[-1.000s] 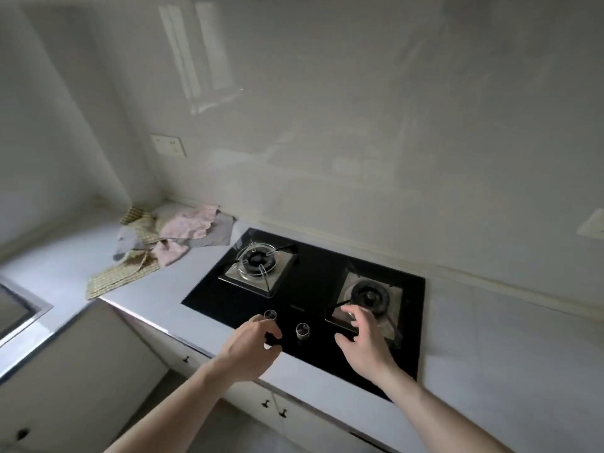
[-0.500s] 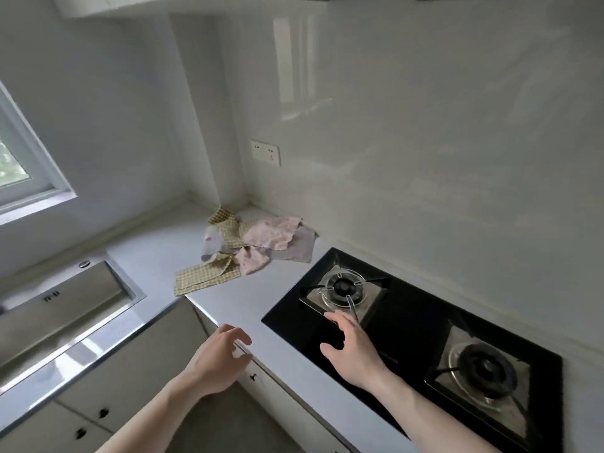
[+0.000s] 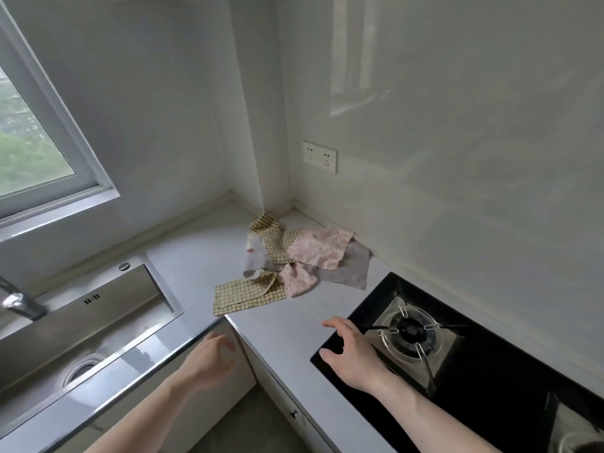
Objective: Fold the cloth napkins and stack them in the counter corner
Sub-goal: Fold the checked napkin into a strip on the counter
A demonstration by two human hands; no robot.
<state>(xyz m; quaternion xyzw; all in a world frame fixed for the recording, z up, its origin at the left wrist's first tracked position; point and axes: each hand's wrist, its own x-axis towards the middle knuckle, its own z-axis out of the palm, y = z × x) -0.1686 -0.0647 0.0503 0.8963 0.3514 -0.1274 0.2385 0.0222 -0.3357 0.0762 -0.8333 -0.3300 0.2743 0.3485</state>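
Note:
Several cloth napkins lie in a loose, unfolded heap in the counter corner: a pink floral napkin (image 3: 322, 251) on top, a grey napkin (image 3: 349, 273) under it, a yellow checked napkin (image 3: 248, 294) spread at the front, and another checked one (image 3: 269, 233) toward the wall. My left hand (image 3: 210, 361) hovers in front of the counter's inner corner edge, fingers loosely curled, holding nothing. My right hand (image 3: 353, 351) hangs over the near left edge of the black hob, fingers spread and relaxed, also holding nothing. Both hands are well short of the napkins.
A black glass gas hob (image 3: 483, 380) with a burner (image 3: 413, 335) fills the counter to the right. A steel sink (image 3: 81, 325) with a tap (image 3: 23, 305) lies to the left. A wall socket (image 3: 319, 156) sits above the corner. White counter (image 3: 287, 325) lies between hob and napkins.
The view has swung left from the hob toward the corner, so the napkins now sit central and closer. Both hands have left the hob knobs and shifted left, still holding nothing.

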